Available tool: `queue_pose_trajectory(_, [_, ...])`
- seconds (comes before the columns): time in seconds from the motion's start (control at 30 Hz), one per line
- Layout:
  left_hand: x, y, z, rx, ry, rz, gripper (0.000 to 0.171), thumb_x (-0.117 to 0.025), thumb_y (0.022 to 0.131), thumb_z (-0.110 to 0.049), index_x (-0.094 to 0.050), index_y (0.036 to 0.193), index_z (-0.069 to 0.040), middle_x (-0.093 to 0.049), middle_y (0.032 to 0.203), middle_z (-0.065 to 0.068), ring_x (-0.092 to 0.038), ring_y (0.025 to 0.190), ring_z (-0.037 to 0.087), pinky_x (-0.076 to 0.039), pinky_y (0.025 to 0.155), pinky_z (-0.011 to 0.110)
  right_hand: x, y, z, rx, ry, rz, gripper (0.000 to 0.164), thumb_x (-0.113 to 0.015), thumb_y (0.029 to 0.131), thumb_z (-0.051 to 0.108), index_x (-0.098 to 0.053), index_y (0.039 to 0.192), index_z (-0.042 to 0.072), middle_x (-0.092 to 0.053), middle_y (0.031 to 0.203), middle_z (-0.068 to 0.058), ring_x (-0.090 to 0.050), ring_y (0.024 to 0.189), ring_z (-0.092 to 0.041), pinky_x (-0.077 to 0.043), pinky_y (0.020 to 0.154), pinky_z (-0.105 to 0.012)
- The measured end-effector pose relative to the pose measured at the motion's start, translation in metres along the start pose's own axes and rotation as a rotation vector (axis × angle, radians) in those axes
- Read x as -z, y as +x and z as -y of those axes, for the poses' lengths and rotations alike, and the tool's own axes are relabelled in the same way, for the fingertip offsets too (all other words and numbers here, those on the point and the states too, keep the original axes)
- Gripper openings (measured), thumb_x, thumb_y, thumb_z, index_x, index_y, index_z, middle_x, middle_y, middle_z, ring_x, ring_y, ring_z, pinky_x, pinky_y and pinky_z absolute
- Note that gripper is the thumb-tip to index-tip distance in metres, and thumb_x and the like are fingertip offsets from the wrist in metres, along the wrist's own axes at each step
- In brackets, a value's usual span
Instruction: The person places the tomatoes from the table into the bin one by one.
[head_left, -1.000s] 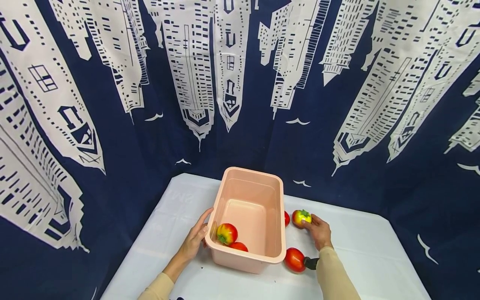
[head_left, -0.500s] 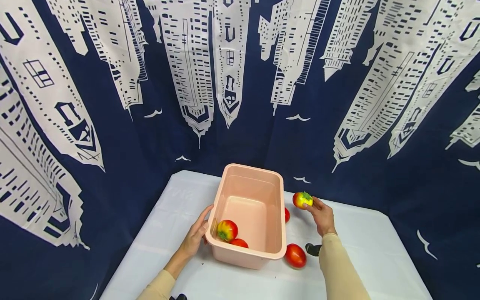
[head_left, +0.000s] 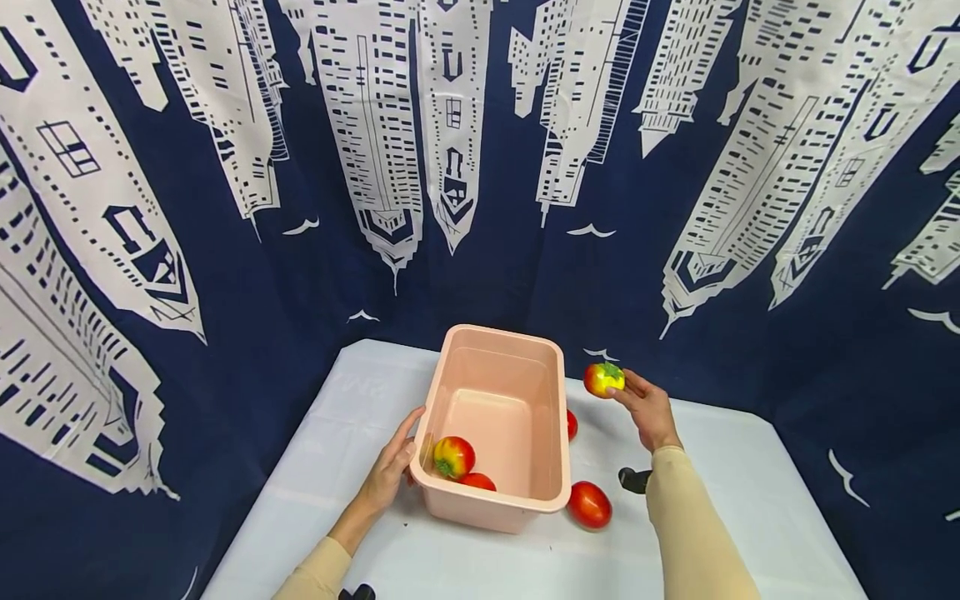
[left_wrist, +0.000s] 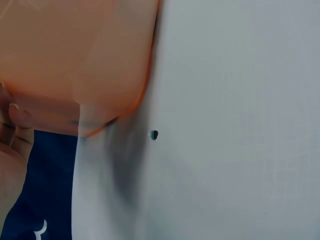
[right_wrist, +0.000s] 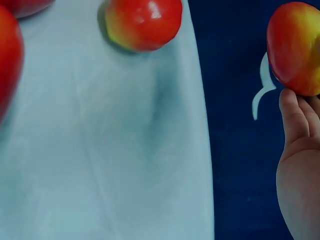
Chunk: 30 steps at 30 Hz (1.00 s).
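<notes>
My right hand (head_left: pixel 651 410) holds a red-and-yellow tomato (head_left: pixel 602 380) with a green leafy top, thumb and fingertips against its side. In the right wrist view this tomato (right_wrist: pixel 295 50) appears raised, with the dark backdrop behind it. My left hand (head_left: pixel 390 465) grips the left side of a pink plastic bin (head_left: pixel 564 417) near its rim; the left wrist view catches fingertips (left_wrist: pixel 20 116) against the wall. Inside the bin's near-left corner lie a red-and-yellow tomato (head_left: pixel 453 457) and a partly hidden red one (head_left: pixel 477 481).
Right of the bin a red oval tomato (head_left: pixel 590 505) lies on the white-covered table (head_left: pixel 720 492). Another tomato (head_left: pixel 572 425) is half hidden by the bin's right wall. Navy cloth (head_left: pixel 495 292) with white buildings hangs behind. A black wrist fitting (head_left: pixel 634 480) shows beside the right sleeve.
My right hand has lifted the tomato from beside the bin, moving it up and toward the back of the table. My left hand has kept its hold on the bin.
</notes>
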<state>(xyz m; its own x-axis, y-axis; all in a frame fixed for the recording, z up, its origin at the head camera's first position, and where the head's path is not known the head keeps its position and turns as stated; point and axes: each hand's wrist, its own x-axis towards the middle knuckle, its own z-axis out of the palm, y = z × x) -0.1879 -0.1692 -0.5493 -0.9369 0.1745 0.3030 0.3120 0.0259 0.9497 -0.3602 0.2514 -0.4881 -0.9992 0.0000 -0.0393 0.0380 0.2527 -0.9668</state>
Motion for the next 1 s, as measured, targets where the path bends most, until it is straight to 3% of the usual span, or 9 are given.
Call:
queue_pose_trajectory(0.3, [0.000, -0.001, 0.001, 0.017, -0.009, -0.024, 0.054, -0.029, 0.101, -0.020, -0.021, 0.155, -0.019, -0.055, 0.120, 0.039, -0.045, 0.055, 0.041, -0.039, 0.045, 0.042, -0.014, 0.006, 0.021, 0.031, 0.004, 0.043, 0.076, -0.068, 0.091, 0.025, -0.029, 0.152, 0.004, -0.034, 0.155, -0.016, -0.038, 0.142, -0.030, -0.033, 0.114, -0.040])
queue_pose_trajectory(0.5, [-0.003, 0.000, 0.002, 0.023, -0.017, -0.031, 0.053, -0.028, 0.102, -0.023, -0.021, 0.155, -0.021, -0.054, 0.120, 0.038, -0.042, 0.056, 0.046, -0.038, 0.045, 0.041, -0.027, 0.008, 0.046, 0.037, -0.004, 0.058, 0.075, -0.068, 0.091, 0.025, -0.030, 0.153, 0.008, -0.035, 0.156, -0.012, -0.038, 0.143, -0.028, -0.033, 0.114, -0.040])
queue_pose_trajectory(0.77, [-0.002, 0.001, 0.005, 0.014, -0.035, -0.031, 0.054, -0.029, 0.102, -0.025, -0.021, 0.155, -0.021, -0.054, 0.118, 0.039, -0.042, 0.055, 0.043, -0.038, 0.044, 0.041, -0.055, 0.011, 0.085, 0.089, -0.005, 0.113, 0.069, -0.068, 0.090, 0.020, -0.036, 0.150, 0.009, -0.040, 0.153, -0.010, -0.041, 0.141, -0.025, -0.034, 0.114, -0.040])
queue_pose_trajectory(1.0, [-0.003, 0.000, 0.003, 0.016, -0.051, -0.023, 0.055, -0.029, 0.101, -0.024, -0.020, 0.155, -0.020, -0.053, 0.118, 0.039, -0.042, 0.052, 0.039, -0.037, 0.044, 0.039, -0.087, 0.011, 0.101, 0.120, 0.003, 0.154, 0.067, -0.070, 0.089, 0.013, -0.039, 0.149, 0.007, -0.044, 0.151, -0.012, -0.045, 0.138, -0.026, -0.038, 0.110, -0.037])
